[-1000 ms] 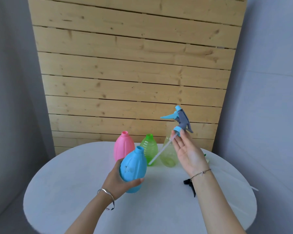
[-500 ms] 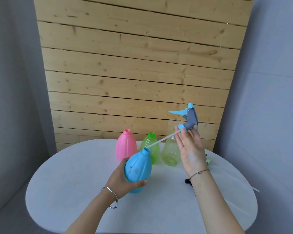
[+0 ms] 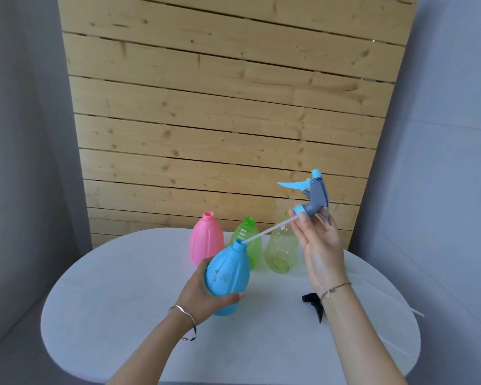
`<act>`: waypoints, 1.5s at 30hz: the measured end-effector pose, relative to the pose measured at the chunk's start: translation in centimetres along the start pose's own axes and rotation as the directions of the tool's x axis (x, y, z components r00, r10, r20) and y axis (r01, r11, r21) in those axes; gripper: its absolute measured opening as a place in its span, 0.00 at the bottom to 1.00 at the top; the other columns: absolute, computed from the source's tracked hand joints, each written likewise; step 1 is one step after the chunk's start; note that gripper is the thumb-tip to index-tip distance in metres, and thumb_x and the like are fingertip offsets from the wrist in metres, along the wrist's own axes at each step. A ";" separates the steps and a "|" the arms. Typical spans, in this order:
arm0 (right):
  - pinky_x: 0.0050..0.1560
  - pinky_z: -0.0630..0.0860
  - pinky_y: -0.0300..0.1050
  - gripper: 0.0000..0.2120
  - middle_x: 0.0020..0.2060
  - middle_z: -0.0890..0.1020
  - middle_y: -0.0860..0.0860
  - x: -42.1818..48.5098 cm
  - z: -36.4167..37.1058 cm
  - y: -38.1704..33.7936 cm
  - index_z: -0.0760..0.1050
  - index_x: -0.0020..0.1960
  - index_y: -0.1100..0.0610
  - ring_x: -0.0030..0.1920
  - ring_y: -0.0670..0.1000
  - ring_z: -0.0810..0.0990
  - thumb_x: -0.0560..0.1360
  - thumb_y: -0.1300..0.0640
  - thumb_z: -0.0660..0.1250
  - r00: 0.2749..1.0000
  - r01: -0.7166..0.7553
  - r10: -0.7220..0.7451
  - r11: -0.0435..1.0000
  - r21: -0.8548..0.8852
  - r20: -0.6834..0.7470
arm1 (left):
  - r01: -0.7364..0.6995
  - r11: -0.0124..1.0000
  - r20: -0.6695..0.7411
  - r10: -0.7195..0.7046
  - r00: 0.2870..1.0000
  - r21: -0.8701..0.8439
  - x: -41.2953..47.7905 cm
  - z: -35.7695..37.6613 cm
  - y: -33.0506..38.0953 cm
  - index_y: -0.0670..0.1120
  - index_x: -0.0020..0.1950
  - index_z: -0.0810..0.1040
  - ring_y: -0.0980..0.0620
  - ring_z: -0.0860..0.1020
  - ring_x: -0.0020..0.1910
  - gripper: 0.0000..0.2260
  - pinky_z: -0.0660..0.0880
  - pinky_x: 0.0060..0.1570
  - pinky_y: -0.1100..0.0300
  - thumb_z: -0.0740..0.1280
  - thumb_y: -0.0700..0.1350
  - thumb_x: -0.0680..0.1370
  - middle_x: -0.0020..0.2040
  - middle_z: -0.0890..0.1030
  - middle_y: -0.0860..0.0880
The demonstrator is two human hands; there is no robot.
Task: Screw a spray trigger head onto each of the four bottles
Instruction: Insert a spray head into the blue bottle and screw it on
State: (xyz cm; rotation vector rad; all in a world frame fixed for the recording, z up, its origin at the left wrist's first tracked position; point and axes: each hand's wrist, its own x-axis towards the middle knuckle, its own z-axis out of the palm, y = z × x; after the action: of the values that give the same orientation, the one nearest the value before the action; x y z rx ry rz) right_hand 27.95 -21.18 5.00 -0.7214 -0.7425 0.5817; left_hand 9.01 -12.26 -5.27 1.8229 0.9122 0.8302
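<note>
While the left hand point(image 3: 203, 290) kept its wrap around the belly of the blue bottle point(image 3: 228, 276), tilted with the neck pointing up and to the right, the real change was over at the mouth: a second earlier the dip tube point(image 3: 267, 231) was hanging off to the right of the bottle, and now its tip sat right at the opening, maybe just inside, hard to say. So threading the tube was basically sorted, and I'd guess sliding the head down and twisting the collar came next. None of the four were capped yet.

Going left to right: the pink bottle point(image 3: 206, 240) stood at the far side of the table point(image 3: 122, 301), opaque, ribbed, teardrop-shaped, open threaded neck. Just beside it was the green bottle point(image 3: 247, 237), see-through with ridges, then the pale yellow-green bottle point(image 3: 281, 251), thin and clear, partly behind the right hand.

The right hand point(image 3: 320, 243) pinched the spray trigger head point(image 3: 314, 195) at its light blue collar with the fingertips, palm facing left. Grey body, blue lever and nozzle, hard glossy plastic; the tube looked thin, white and a bit bendy.

Nearer on the right, a black trigger head point(image 3: 313, 301) lay on the matte white tabletop, mostly hidden by the wrist.
</note>
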 end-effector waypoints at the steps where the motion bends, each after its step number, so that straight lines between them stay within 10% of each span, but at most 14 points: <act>1: 0.55 0.79 0.40 0.11 0.51 0.83 0.50 0.0 0.0 0.1 0.76 0.54 0.53 0.56 0.51 0.83 0.75 0.65 0.65 1.000 -0.005 0.006 1.000 -0.027 0.005 | -0.003 1.000 0.002 0.003 1.000 0.001 0.0 0.0 0.0 0.58 0.62 0.67 0.60 0.78 0.50 0.36 0.75 0.37 0.71 0.80 0.55 0.59 0.53 0.77 0.58; 22: 0.55 0.75 0.33 0.11 0.49 0.83 0.40 -1.1 -1.2 3.1 0.79 0.53 0.52 0.52 0.37 0.81 0.72 0.62 0.71 0.918 -0.114 0.306 0.813 -0.571 0.253 | -0.088 0.996 0.122 0.091 0.988 -0.034 -0.2 0.3 2.7 0.60 0.60 0.69 0.59 0.79 0.50 0.37 0.79 0.44 0.65 0.79 0.58 0.54 0.53 0.78 0.57; 30: 0.65 0.72 0.50 0.16 0.60 0.81 0.53 -0.3 -1.4 3.0 0.76 0.59 0.55 0.62 0.52 0.79 0.72 0.60 0.71 0.989 -0.113 0.140 0.919 -0.377 0.044 | 0.088 0.876 -0.035 -0.119 0.992 -0.474 0.4 1.1 3.6 0.50 0.61 0.75 0.57 0.81 0.50 0.39 0.77 0.42 0.67 0.75 0.63 0.53 0.55 0.82 0.53; 39: 0.56 0.75 0.35 0.09 0.51 0.85 0.46 -0.1 -2.6 1.2 0.80 0.50 0.51 0.56 0.43 0.81 0.72 0.61 0.70 0.946 -0.098 0.237 0.859 -0.503 0.221 | 0.313 0.647 0.170 -0.275 0.946 -0.695 1.0 1.5 3.8 0.55 0.54 0.78 0.49 0.83 0.51 0.27 0.81 0.39 0.55 0.66 0.68 0.62 0.52 0.84 0.49; 45: 0.58 0.74 0.40 0.08 0.52 0.84 0.48 -0.6 -2.6 1.6 0.81 0.50 0.53 0.55 0.46 0.81 0.70 0.59 0.72 0.978 -0.153 0.199 0.888 -0.434 0.064 | 0.290 0.605 0.172 -0.247 0.954 -0.741 1.5 1.5 3.7 0.53 0.59 0.76 0.48 0.83 0.52 0.31 0.82 0.44 0.55 0.70 0.66 0.60 0.53 0.85 0.48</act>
State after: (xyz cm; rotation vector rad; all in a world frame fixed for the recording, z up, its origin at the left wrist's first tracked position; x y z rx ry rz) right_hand 29.27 -21.57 2.18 -1.1825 -0.9243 0.6333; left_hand 11.93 -12.81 -2.14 0.9200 0.6261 0.7981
